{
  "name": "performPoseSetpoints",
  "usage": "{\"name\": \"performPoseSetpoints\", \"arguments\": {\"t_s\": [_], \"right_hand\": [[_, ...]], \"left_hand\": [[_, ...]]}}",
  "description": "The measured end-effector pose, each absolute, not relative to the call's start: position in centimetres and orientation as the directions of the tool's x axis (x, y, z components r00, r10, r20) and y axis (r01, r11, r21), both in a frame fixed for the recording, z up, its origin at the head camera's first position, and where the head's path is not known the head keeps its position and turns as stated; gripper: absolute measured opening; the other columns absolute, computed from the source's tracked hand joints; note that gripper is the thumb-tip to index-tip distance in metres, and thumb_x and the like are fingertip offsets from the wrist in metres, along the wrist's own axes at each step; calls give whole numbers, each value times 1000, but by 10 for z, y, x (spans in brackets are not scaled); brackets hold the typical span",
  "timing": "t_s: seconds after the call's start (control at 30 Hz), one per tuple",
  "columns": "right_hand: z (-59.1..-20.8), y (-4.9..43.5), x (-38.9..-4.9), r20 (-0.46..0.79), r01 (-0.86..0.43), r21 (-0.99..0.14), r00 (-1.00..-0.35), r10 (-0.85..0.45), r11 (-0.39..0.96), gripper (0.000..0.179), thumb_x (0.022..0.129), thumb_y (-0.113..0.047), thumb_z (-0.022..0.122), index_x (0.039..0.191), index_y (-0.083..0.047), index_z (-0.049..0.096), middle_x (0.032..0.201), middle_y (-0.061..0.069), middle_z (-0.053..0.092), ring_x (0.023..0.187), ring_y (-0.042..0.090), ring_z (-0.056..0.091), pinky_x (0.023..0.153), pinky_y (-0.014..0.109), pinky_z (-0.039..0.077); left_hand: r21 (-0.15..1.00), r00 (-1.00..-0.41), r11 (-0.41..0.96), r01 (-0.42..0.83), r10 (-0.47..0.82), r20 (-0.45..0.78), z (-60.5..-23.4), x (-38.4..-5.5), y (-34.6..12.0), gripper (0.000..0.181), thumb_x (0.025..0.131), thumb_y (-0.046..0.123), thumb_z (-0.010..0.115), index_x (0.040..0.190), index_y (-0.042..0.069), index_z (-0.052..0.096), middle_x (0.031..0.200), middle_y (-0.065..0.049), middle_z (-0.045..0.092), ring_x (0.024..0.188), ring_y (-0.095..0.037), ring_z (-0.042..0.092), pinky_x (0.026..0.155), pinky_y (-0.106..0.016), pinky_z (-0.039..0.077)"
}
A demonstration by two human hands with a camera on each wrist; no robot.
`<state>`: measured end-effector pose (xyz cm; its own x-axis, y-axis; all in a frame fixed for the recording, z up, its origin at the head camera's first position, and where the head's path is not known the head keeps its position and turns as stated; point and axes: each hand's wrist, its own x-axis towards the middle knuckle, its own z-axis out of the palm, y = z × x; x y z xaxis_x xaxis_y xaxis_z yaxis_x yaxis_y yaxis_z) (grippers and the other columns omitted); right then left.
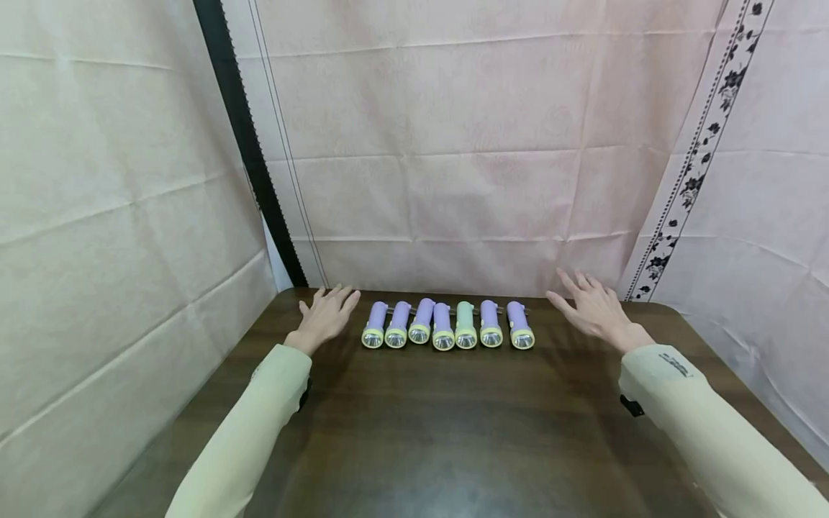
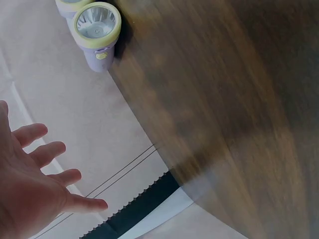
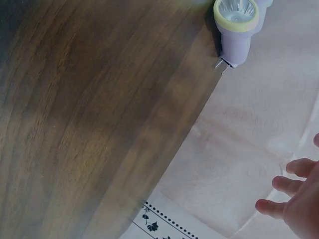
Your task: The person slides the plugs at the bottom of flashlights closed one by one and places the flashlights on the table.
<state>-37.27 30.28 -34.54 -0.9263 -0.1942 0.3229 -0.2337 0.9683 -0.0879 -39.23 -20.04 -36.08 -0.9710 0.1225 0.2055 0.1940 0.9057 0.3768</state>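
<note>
Near the desk's far left corner, the left hand has its grip wide, fingers spread. Along the middle of the far edge sit four purple flashlights, one green flashlight, then two more purple flashlights, lens ends facing the near edge. Toward the far right corner, the right hand also has a wide grip.

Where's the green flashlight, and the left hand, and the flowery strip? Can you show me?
green flashlight (image 1: 465, 318): head view, on its green handle
left hand (image 1: 326, 313): head view, on the back of it
flowery strip (image 1: 702, 155): head view, partway along its print
</note>
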Motion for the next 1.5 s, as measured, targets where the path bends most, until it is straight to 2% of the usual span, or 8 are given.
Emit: {"name": "performPoseSetpoints", "arguments": {"t_s": [0.27, 0.63, 0.8, 0.97, 1.13, 1.27, 1.33, 1.5], "right_hand": [[-348, 303, -374, 315, -240, -83, -927, -203, 967, 73, 99, -58, 30, 153, -10, 22, 151, 34, 26, 139, 50, 26, 100, 71, 30], [-343, 305, -376, 336, -249, -85, -919, -208, 965, 71, 99, -55, 36, 152, -9, 26, 149, 32, 31, 136, 50, 29, 99, 70, 31], [-343, 305, -374, 324, -245, -88, -924, -205, 966, 72, 99, -55, 36, 152, -7, 25, 149, 33, 30, 136, 51, 29, 99, 70, 31], [-343, 303, -375, 339, -254, -94, -917, -209, 963, 74, 98, -55, 38, 151, -5, 26, 148, 35, 28, 132, 54, 31, 95, 71, 34], [-348, 304, -376, 354, -263, -96, -910, -214, 960, 74, 98, -53, 41, 151, -3, 25, 148, 38, 27, 129, 57, 33, 93, 70, 37], [-353, 304, -377, 349, -265, -98, -912, -216, 959, 74, 98, -50, 44, 151, -3, 25, 148, 38, 25, 129, 57, 35, 92, 69, 38], [-354, 304, -377, 340, -265, -106, -915, -216, 958, 74, 97, -50, 45, 151, -4, 24, 149, 38, 23, 129, 57, 35, 93, 69, 38], [-354, 302, -378, 318, -259, -125, -925, -208, 958, 73, 97, -47, 48, 153, -6, 22, 152, 37, 20, 129, 57, 35, 93, 68, 39]], "left_hand": [[368, -973, 911, 188, 122, 196, -362, -394, -201, 66, 101, 58, 18, 150, 17, 34, 158, -16, 26, 146, -46, 12, 105, -78, 3], [357, -978, 916, 182, 132, 161, -359, -399, -196, 65, 101, 58, 18, 151, 18, 31, 159, -18, 23, 146, -45, 13, 105, -78, 4], [341, -977, 920, 193, 150, 149, -364, -405, -188, 62, 102, 52, 26, 151, 15, 32, 155, -24, 27, 143, -47, 22, 108, -72, 17], [328, -971, 919, 217, 169, 169, -369, -411, -176, 54, 101, 34, 43, 146, 4, 38, 148, -25, 41, 135, -43, 41, 106, -59, 37], [365, -989, 921, 134, 103, 101, -375, -420, -158, 41, 97, 23, 53, 130, -1, 53, 128, -22, 59, 110, -35, 60, 89, -49, 51], [378, -999, 926, 23, 9, 37, -381, -426, -145, 27, 93, 22, 55, 106, 0, 61, 103, -18, 64, 84, -28, 60, 70, -43, 50], [393, -999, 919, -24, -35, 21, -383, -428, -140, 25, 91, 22, 57, 102, 0, 61, 99, -18, 64, 83, -29, 60, 69, -44, 50], [407, -995, 908, -102, -102, -23, -390, -434, -129, 40, 91, 28, 62, 116, -3, 60, 110, -22, 65, 96, -36, 65, 78, -47, 53]]}}
